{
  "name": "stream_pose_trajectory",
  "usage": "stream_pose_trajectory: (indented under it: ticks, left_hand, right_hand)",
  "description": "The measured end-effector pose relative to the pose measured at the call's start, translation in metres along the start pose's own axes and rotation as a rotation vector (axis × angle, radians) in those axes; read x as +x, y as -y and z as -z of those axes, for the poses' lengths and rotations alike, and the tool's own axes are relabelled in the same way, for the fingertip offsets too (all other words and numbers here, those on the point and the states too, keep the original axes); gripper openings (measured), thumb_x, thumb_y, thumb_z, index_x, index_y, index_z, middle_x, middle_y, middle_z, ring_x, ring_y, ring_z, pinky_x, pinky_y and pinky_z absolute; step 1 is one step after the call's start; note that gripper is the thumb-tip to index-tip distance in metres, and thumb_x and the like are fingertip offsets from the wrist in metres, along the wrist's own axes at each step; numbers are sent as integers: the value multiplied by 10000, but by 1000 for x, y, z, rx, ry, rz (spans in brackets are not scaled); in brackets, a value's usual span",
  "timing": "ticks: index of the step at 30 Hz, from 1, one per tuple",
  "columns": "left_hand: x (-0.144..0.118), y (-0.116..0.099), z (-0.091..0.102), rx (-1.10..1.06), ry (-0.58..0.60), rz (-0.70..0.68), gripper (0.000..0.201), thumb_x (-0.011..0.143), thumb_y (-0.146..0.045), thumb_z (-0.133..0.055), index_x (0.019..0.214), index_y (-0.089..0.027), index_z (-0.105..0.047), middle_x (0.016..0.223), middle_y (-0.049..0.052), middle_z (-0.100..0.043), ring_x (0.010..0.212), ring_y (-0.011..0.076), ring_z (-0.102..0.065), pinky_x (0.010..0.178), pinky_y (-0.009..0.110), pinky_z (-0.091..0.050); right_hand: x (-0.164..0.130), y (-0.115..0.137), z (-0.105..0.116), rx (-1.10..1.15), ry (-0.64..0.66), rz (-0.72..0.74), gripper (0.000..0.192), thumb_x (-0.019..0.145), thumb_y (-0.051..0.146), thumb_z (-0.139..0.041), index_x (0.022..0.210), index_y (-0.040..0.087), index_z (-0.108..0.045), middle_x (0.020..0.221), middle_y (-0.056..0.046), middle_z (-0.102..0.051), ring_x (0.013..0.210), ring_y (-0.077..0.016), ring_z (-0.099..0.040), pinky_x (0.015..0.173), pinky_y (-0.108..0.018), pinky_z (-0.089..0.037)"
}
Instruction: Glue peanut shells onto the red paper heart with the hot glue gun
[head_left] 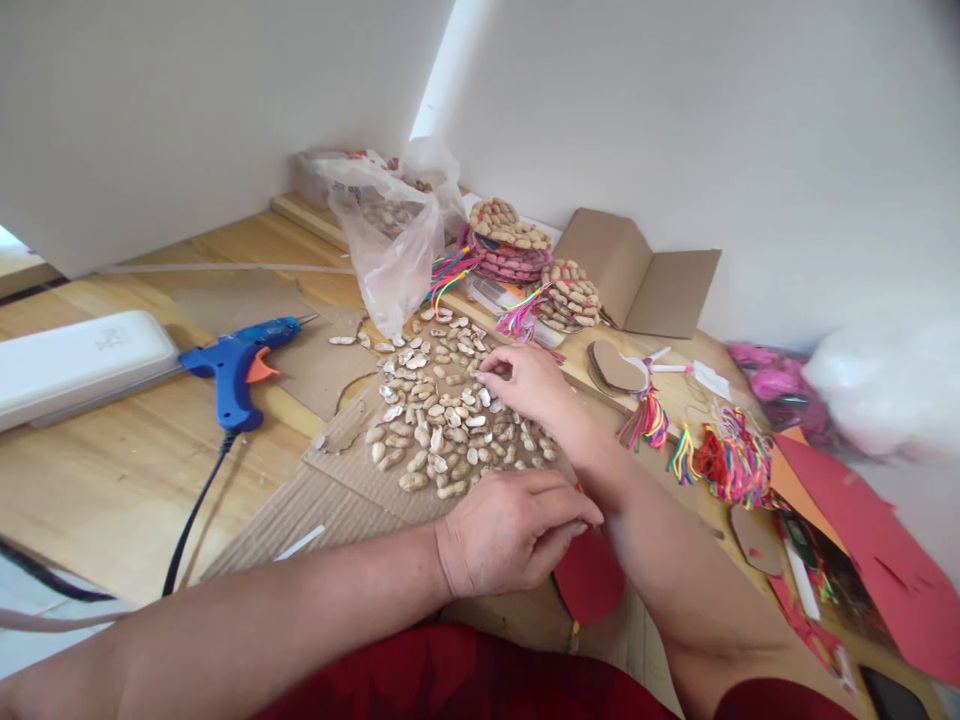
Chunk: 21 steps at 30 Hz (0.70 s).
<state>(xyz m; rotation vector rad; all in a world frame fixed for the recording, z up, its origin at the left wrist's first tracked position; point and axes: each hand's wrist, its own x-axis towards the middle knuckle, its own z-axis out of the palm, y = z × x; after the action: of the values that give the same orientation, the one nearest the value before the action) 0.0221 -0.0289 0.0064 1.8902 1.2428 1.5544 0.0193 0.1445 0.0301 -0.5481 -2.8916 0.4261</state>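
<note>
Peanut shells (453, 415) beneath and left of the right hand's grip (531, 382), together or apart unclear.

I can read no words: the print (346, 188) on the plastic bag (397, 255) and grey mark (112, 338) on the white case (75, 370) are unclear.

Left forearm (322, 610), bare, runs from lower left; left hand (506, 530) at lower centre, fingers bent toward thumb. Right forearm (660, 540), bare, from lower right; right hand (534, 382) near centre, thumb and forefinger curled ringlike.
</note>
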Motion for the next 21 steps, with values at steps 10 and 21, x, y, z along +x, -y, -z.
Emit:
stream_pose_trajectory:
  ticks: [10, 21]
  left_hand:
    - [-1, 1, -1, -10, 2, 2, 235, 954, -126, -496, 1106, -173, -669, 974, 68, -724, 884, 165, -674, 815, 263, -532]
    - [-1, 3, -2, -44, -6, 13, 236, 933, -101, -513, 1090, -169, -677, 982, 66, -723, 891, 167, -666, 836, 264, -535]
  right_hand:
    - [-3, -24, 25, 444, -49, -380, 70, 876, 198, -592, 818, 205, -630, 693, 10, -698, 647, -165, -666, 610, -258, -475]
    - [-14, -48, 13, 410, 32, -500, 98, 878, 230, -630, 837, 188, -709, 720, -13, -722, 601, -149, -680, 576, -240, -491]
